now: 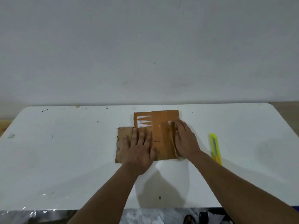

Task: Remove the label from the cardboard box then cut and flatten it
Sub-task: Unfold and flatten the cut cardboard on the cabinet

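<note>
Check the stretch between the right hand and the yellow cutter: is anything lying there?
No. In the head view, only bare white table separates the right hand from the yellow cutter, which lies untouched to its right.

table (pixel 64 159) bare left, utility knife (pixel 215 147) lying right of cardboard (pixel 160 126)

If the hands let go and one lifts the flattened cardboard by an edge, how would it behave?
The cardboard would probably hinge at its creases instead of staying flat. The right hand presses on a raised fold, which likely springs up. It looks thin, so probably light, and may slide on the smooth table.
</note>
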A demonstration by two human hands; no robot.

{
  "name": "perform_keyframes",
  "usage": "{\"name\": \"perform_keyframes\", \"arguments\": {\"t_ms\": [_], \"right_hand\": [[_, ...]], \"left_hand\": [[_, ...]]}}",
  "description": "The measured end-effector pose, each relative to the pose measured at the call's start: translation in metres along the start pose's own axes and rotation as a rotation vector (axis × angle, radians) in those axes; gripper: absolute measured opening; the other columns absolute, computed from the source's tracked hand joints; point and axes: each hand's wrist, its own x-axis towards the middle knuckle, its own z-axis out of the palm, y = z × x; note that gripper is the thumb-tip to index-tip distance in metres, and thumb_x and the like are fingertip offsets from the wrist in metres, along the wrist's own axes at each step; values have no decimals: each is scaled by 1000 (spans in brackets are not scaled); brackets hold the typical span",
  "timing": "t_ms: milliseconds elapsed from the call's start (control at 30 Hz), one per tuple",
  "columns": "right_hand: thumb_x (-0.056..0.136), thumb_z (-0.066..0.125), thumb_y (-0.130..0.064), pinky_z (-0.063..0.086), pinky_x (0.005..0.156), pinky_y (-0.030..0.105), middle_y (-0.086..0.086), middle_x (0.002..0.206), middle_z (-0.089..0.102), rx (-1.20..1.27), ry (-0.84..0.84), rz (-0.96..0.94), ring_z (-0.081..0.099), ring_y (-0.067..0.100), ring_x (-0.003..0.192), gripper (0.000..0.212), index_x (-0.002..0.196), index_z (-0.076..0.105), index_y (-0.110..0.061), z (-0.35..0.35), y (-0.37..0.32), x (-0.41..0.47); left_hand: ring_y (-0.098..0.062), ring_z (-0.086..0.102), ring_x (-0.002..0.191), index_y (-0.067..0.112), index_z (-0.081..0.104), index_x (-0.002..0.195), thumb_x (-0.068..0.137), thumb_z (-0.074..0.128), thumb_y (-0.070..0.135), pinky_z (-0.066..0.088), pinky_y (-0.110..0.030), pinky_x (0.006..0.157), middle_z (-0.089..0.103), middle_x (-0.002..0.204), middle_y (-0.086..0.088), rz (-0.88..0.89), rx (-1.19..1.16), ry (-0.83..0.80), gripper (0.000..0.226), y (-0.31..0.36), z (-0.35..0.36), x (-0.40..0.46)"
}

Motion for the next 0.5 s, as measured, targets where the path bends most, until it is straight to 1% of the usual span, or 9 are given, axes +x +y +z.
{"name": "perform_keyframes", "arguments": {"t_ms": [67,133,200,233,300,400,500], "right_hand": [[99,30,-21,32,115,47,11,158,29,-85,8,24,29,31,145,50,148,33,-12,10,0,-1],[97,22,-29,22,118,45,11,163,13,-165,-12,59,15,32,149,59,154,20,-14,17,0,-1],[94,14,-35,11,121,45,8,164,3,-233,-59,90,5,30,151,64,156,9,-17,21,2,1],[94,12,-36,7,121,45,7,164,2,-247,-71,98,4,29,151,65,156,7,-18,22,2,1],[94,11,-37,5,121,45,6,165,3,-265,-66,108,4,29,151,65,156,7,-19,24,3,2],[92,9,-39,6,121,44,5,164,5,-301,-52,112,5,27,151,66,156,8,-21,26,4,4],[92,11,-39,8,121,45,6,164,9,-307,-42,115,8,28,151,66,155,12,-21,26,5,4]], "left_hand": [[-28,-27,149,29,-19,154,97,4,57,-7,-58,120,-22,164,-1,0,-8,-3,67,0,0,1],[-28,-28,148,29,-19,154,97,3,57,-7,-59,120,-22,164,-1,-3,-12,-1,67,-1,2,1],[-28,-28,148,29,-19,154,97,3,57,-7,-59,120,-22,164,-1,-5,-19,-3,67,-1,4,1],[-28,-29,148,29,-19,154,97,3,57,-7,-59,120,-22,164,0,-5,-20,-3,67,-1,4,1],[-28,-28,148,29,-19,154,98,5,56,-6,-59,120,-23,163,0,-8,-20,1,67,-2,5,2],[-28,-28,148,29,-19,155,97,4,56,-4,-59,120,-24,163,0,2,-25,15,68,-3,7,5],[-28,-27,148,27,-16,156,96,2,57,-1,-57,121,-19,165,-1,29,-44,33,69,-6,8,5]]}}
